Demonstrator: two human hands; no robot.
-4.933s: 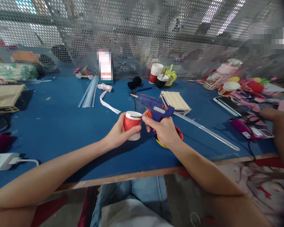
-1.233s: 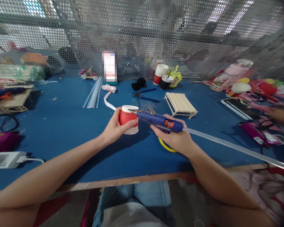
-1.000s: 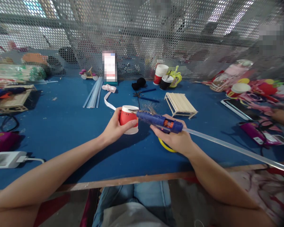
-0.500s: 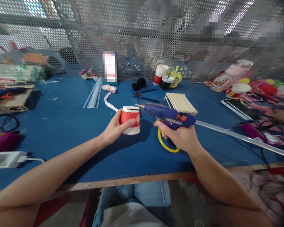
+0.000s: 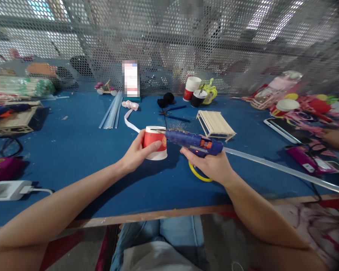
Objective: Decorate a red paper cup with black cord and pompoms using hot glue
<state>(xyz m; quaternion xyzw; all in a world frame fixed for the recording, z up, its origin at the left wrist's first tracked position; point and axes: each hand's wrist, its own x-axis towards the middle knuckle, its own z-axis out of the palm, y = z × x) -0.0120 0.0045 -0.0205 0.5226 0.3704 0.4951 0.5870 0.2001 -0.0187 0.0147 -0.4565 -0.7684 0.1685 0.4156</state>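
Note:
My left hand (image 5: 138, 150) is closed around a red and white paper cup (image 5: 155, 145), held upside down just above the table. A black strand runs along the cup's top edge. In my right hand (image 5: 209, 163) is a blue hot glue gun (image 5: 189, 141), gripped by its handle with a small red light showing. The gun's metal nozzle is at the cup's upper right edge, near the black strand; I cannot tell whether it touches. A long clear glue stick (image 5: 271, 165) sticks out of the gun's back. Beneath my right hand lies a yellow ring (image 5: 199, 175), probably a tape roll, partly hidden.
Behind the cup lie pliers (image 5: 175, 113), black yarn (image 5: 166, 99), white ribbon (image 5: 130, 118) and clear glue sticks (image 5: 111, 113). A small wooden-stick bench (image 5: 216, 123) stands beyond the gun. Stacked cups (image 5: 190, 88) are farther back. Another person's hand (image 5: 336, 139) is at the right edge.
My right hand has moved the glue gun slightly left and down, bringing its nozzle onto the cup's top edge area. The left hand and cup stay nearly still.

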